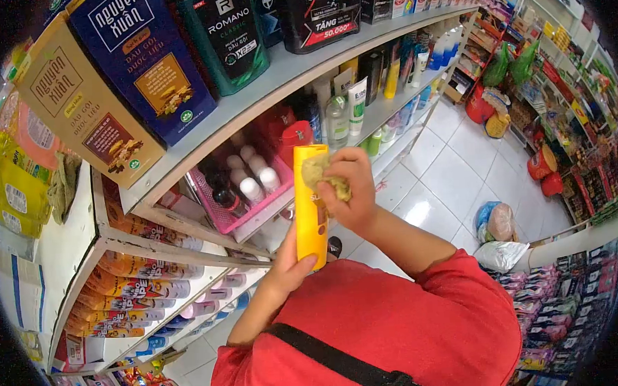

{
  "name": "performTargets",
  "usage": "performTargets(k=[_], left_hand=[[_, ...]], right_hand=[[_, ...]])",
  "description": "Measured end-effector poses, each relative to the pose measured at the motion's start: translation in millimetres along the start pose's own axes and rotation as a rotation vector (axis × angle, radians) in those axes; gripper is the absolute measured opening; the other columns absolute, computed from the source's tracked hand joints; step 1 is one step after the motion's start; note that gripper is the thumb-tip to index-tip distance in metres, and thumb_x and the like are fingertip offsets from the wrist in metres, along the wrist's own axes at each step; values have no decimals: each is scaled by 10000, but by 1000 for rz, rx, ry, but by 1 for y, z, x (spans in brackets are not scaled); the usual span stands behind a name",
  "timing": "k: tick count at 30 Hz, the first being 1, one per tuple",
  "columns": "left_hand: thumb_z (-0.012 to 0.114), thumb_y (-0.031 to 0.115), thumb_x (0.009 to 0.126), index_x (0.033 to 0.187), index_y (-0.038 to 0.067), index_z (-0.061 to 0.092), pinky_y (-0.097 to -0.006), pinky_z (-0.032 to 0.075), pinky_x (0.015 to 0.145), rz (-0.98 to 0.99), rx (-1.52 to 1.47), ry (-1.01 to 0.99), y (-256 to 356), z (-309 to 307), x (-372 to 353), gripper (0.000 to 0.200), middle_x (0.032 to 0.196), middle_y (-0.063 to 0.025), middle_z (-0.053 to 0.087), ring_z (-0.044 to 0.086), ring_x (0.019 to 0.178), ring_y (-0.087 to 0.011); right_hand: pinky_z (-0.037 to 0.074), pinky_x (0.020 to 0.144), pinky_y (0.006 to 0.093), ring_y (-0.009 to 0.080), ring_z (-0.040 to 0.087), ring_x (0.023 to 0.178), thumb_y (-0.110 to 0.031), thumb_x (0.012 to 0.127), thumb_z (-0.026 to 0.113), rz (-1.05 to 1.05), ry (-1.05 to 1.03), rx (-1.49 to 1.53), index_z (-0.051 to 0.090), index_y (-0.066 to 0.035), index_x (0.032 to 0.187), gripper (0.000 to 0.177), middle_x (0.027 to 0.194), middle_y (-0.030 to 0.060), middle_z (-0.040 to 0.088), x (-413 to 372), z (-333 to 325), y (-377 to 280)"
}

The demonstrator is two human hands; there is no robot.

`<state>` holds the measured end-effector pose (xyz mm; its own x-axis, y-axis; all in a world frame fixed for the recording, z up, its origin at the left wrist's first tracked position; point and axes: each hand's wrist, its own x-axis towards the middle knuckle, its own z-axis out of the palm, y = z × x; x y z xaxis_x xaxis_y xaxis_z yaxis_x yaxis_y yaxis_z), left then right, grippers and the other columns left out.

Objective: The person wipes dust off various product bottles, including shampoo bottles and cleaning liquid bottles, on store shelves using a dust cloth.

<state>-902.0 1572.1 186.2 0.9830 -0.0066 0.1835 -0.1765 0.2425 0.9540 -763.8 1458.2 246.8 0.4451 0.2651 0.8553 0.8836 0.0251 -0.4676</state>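
A tall yellow bottle (313, 236) stands nearly upright in front of my chest. Around its lower part my left hand (289, 260) is closed, thumb across the front. My right hand (351, 191) grips a crumpled yellowish-green cloth (315, 173) and presses it to the upper face of the bottle. The cloth and my fingers hide part of the bottle's label. Just behind the bottle is a pink basket (215, 206) on a shelf, holding several white-capped bottles (251, 189).
Shampoo boxes (155, 61) and a green Romano bottle (226, 43) line the top shelf (275, 72). Tubes and bottles fill the shelf below. Spray cans (129, 286) are at left. Plastic bags (499, 228) rest on the tiled floor (455, 178) at right, near stocked racks.
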Motion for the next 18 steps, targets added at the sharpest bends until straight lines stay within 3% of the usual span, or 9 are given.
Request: performTargets(k=[2, 10, 16, 18], left_hand=[[551, 333, 810, 1368, -46, 136, -327, 306, 972, -1, 28, -16, 3, -3, 2, 791, 1288, -115, 373, 408, 1147, -204], [526, 372, 804, 1336, -47, 214, -310, 337, 942, 161, -35, 163, 23, -2, 9, 745, 1220, -110, 430, 438, 1105, -193], [593, 465, 731, 1295, -3, 300, -330, 388, 883, -10, -7, 80, 10, 1, 2, 789, 1123, -96, 494, 492, 1021, -199], [573, 421, 760, 1287, -21, 323, -321, 368, 899, 19, 46, 28, 10, 4, 2, 732, 1154, -97, 478, 484, 1035, -197]], right_hand=[[388, 765, 352, 274, 469, 850, -34, 682, 630, 42, 62, -19, 500, -49, 902, 256, 942, 149, 472, -6, 2, 1], [393, 772, 369, 291, 460, 872, -105, 701, 653, -55, -159, 152, 474, -48, 985, 341, 975, 163, 458, -43, 18, -15], [393, 794, 375, 300, 461, 891, -102, 685, 675, -14, -103, 65, 496, -58, 988, 355, 977, 143, 450, -28, -10, -7], [390, 792, 375, 300, 459, 888, -97, 686, 671, 12, -49, 11, 494, -52, 988, 353, 976, 147, 449, -25, -18, -5]])
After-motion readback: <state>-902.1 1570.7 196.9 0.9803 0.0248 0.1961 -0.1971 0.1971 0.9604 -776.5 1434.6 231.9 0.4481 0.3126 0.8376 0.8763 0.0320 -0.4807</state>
